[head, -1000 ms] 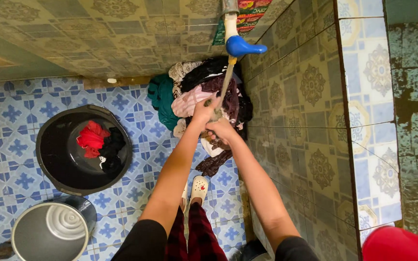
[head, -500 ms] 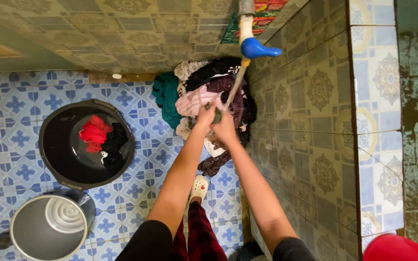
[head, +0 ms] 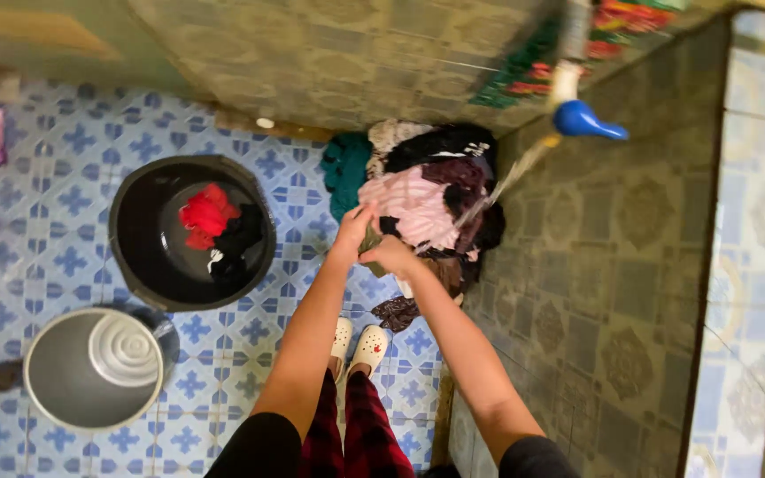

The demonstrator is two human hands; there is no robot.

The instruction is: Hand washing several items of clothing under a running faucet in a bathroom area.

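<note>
Seen from the head camera, both arms reach down and forward over a blue-and-white patterned tile floor (head: 64,204). The left hand (head: 353,232) and the right hand (head: 393,256) meet close together at the near edge of a pile of clothes (head: 427,199) heaped on the floor against the tiled wall (head: 595,292). Between the two hands is a small piece of dull brownish cloth (head: 372,243); the fingers of both hands are curled and closed on it, the left from above and the right from the side.

A blue tap (head: 584,120) sticks out from the wall above the pile, and a thin stream of water (head: 511,177) slants down from it onto the clothes, landing just beyond the hands. The pile shows a pink striped garment (head: 413,205) in the middle, black pieces around it and a green garment (head: 344,168) at its left edge.

To the left of the hands, well apart from the pile, stands a black tub (head: 139,265) holding a red cloth (head: 205,215) and a dark one. Nearer the person, just beside the tub, is a metal bucket (head: 64,389). Below the arms are white shoes (head: 360,345) and red checked trousers (head: 351,434).
</note>
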